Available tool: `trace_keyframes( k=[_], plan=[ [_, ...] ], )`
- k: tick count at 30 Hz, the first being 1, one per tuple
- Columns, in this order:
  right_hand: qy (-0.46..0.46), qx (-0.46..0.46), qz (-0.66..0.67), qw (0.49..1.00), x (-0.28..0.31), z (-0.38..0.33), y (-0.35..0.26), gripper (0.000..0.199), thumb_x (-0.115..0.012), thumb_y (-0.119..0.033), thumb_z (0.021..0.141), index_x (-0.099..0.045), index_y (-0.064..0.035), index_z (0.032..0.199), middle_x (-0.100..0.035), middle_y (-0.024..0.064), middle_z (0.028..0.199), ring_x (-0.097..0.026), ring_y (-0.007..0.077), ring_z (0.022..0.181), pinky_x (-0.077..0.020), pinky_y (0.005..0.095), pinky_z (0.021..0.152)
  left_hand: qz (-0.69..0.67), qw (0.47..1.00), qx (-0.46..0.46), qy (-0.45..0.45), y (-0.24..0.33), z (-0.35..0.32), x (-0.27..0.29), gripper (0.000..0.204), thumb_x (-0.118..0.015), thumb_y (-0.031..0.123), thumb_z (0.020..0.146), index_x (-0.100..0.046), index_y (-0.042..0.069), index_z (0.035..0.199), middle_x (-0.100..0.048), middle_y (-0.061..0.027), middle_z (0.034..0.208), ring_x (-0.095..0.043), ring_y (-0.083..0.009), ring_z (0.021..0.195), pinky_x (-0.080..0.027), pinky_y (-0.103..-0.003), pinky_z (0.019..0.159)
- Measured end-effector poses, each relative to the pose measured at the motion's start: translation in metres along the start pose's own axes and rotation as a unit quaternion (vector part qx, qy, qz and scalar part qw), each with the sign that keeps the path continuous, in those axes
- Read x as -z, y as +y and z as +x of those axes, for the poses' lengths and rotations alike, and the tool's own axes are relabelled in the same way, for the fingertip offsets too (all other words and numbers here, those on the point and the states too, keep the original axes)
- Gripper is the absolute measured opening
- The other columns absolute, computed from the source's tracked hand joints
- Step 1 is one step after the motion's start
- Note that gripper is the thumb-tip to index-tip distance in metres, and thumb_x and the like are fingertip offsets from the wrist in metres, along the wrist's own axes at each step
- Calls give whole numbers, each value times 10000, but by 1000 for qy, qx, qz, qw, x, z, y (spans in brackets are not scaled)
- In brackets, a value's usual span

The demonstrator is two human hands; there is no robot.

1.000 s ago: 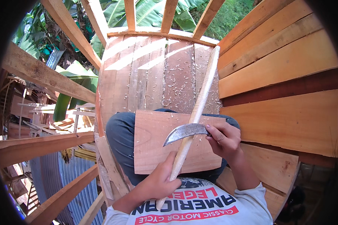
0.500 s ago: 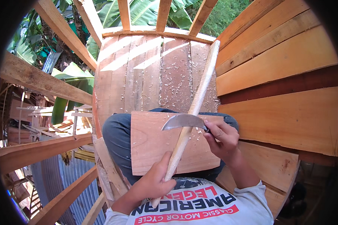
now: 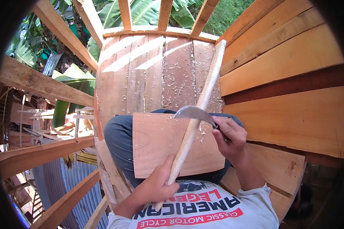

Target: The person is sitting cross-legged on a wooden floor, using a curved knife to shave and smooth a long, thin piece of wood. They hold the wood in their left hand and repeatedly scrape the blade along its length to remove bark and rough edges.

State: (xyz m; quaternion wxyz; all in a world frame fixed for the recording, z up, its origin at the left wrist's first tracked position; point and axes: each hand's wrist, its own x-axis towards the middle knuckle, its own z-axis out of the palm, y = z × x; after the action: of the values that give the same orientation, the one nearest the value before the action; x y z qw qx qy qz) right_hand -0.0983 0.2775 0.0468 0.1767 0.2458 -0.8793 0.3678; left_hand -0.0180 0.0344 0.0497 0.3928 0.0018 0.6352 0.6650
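Observation:
A long pale wooden stick [image 3: 188, 142] slants from my waist up to the far right. My left hand [image 3: 161, 182] is closed around its lower part, close to my shirt. In my right hand [image 3: 231, 138] is the dark handle of a curved knife [image 3: 195, 113]. The broad blade lies across the stick around its middle, its tip pointing left. Beneath them a flat wooden board [image 3: 153, 141] rests on my lap, with a few shavings on it.
Thin shavings are scattered over the plank floor [image 3: 145, 87] in front of me. A plank wall [image 3: 283, 118] rises close on the right. Spaced wooden rails [image 3: 46, 150] stand along the left and far sides, with banana leaves and corrugated metal sheets [image 3: 78, 187] beyond.
The knife has slid up along the stick, away from me, and slightly right with my right hand. The stick's far end has swung a little to the right; my left hand stays put.

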Motion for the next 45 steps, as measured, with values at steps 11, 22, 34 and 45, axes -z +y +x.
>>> trace_keyframes(
  k=[11,22,34,45],
  plan=[
    [-17,-26,-35,999,-3,-4,-1,192,-737,-93,788,-688,-34,963,-635,94,741,-616,180,592,-468,267,522,-53,998,-32,-14,-12,-8,13,611,-513,29,579,-408,16,1180,-363,-1,701,-368,-99,620,-306,-237,563],
    [20,-120,-20,992,-7,-9,-5,264,-768,-83,752,-682,-27,996,-631,100,732,-593,195,546,-460,284,496,-69,996,-50,-25,-13,-7,9,629,-510,31,567,-392,0,1184,-354,3,698,-358,-89,623,-286,-233,555],
    [7,-17,2,1000,-1,-2,-1,285,-795,-130,736,-690,-40,985,-629,90,686,-596,198,530,-459,287,488,-97,994,-39,-29,-4,-13,12,644,-510,28,569,-374,-14,1197,-353,5,715,-368,-78,608,-301,-202,534],
    [51,-42,-27,997,8,-8,8,225,-771,-149,760,-679,-21,920,-638,81,679,-620,213,550,-479,278,493,-125,991,-7,-41,7,-2,-3,652,-502,49,583,-355,-10,1215,-346,-7,721,-354,-88,633,-309,-219,558]
  ],
)
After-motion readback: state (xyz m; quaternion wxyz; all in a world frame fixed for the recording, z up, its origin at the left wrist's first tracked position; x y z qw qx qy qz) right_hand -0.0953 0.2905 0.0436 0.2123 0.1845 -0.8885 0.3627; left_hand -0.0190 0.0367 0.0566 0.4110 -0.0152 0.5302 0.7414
